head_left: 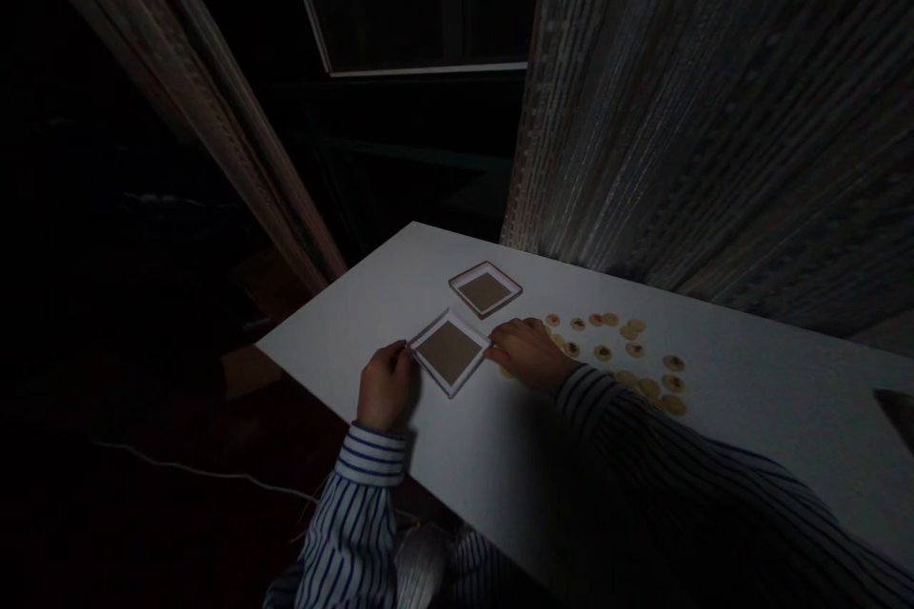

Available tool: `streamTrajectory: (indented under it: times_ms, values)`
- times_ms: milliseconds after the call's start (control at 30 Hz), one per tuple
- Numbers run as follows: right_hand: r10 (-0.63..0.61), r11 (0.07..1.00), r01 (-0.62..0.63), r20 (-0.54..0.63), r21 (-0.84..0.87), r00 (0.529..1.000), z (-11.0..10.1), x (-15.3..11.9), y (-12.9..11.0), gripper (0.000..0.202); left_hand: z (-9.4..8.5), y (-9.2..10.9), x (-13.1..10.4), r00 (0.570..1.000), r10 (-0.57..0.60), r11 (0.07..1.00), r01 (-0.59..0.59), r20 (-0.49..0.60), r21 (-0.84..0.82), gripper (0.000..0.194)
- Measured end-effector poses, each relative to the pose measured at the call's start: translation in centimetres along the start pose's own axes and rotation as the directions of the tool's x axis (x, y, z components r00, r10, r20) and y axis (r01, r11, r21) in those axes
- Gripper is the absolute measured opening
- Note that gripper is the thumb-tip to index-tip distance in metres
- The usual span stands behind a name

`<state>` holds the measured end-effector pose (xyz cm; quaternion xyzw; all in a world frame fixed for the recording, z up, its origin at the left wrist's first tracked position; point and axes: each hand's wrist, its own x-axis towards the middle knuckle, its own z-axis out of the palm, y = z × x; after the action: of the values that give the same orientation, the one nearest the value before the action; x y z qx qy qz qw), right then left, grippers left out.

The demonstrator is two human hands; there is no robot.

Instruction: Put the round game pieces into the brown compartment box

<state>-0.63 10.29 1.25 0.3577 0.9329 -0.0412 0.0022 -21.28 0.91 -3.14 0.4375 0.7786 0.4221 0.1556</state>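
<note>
A shallow square box part (448,352), white-rimmed with a brown-grey inner bottom, is held between my two hands over the white table (328,333). My left hand (386,385) is closed on its left corner, thumb along the rim. At the opposite corner my right hand (529,354) pinches the edge, palm down. Just beyond lies a second shallow square box part (486,290) with a brown outer edge, open side up. Right of my right hand are several small round yellowish discs (604,352), some with dark or reddish marks; my hand and sleeve cover part of them.
String curtains (643,114) hang behind the table at the right, and another curtain (214,105) hangs at the left. A dark object (896,409) lies at the table's right side. A white cord (207,473) runs below on the left. The room is dim.
</note>
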Motion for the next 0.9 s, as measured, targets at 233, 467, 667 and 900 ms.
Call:
streamTrajectory:
  times_ms: [233,467,667,900]
  values:
    - [0.001,1.000,0.000,-0.016,0.026,1.000,-0.6,-0.5,-0.3,0.029,0.0,0.3,-0.3,0.996,-0.086,0.977,0.078,-0.033,-0.199,0.037]
    - [-0.007,0.999,0.009,-0.064,0.031,0.998,-1.0,-1.2,0.3,0.028,0.0,1.1,-0.6,0.995,-0.083,0.946,0.060,-0.059,-0.317,0.034]
    - [0.006,0.998,-0.001,-0.093,0.059,0.996,-1.9,-2.1,1.0,0.031,-0.1,2.6,-0.9,0.995,-0.063,0.930,0.032,-0.073,-0.366,0.032]
    - [0.015,0.998,-0.006,-0.122,0.069,0.992,-3.0,-3.4,1.9,0.031,0.7,3.6,-1.1,0.997,-0.023,0.905,-0.010,-0.073,-0.425,0.031]
